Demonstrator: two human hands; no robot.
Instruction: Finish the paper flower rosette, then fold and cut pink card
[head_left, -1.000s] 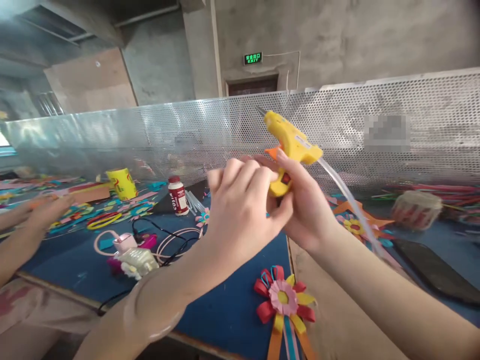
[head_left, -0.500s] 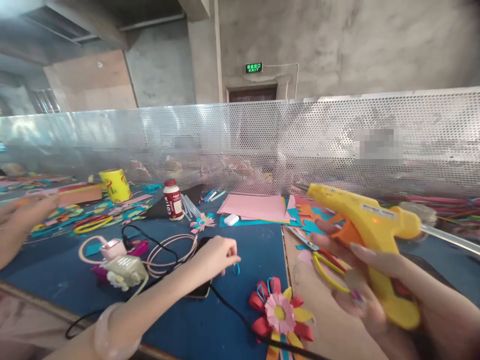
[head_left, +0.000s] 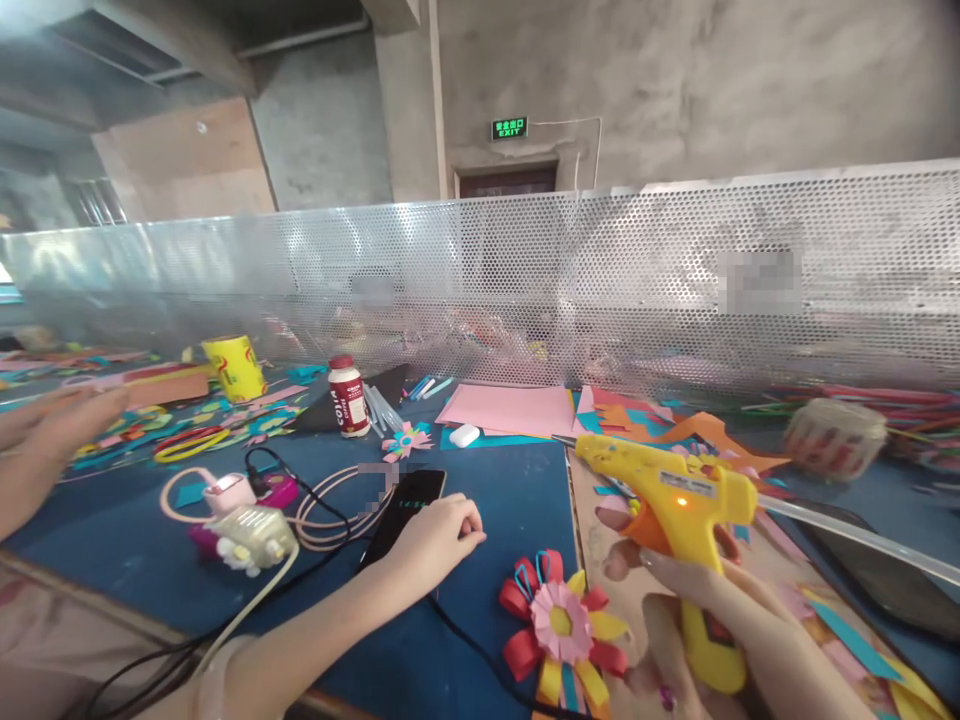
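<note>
The right hand [head_left: 757, 625] is wrapping its fingers around a yellow hot-glue gun [head_left: 660, 490], near the paper flower [head_left: 562, 620]. The left hand [head_left: 442, 530] is curling its fingers together near the smartphone [head_left: 405, 515]. Probably light and rigid, the gun is offering its handle [head_left: 709, 650] for safe holding.

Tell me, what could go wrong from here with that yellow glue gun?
The light on the glue gun in the right hand glows, so its nozzle may be hot and could burn a finger.
Glue might drip from the nozzle onto the table.
A black cord runs close by the flower; if tugged, it could drag the flower.
</note>
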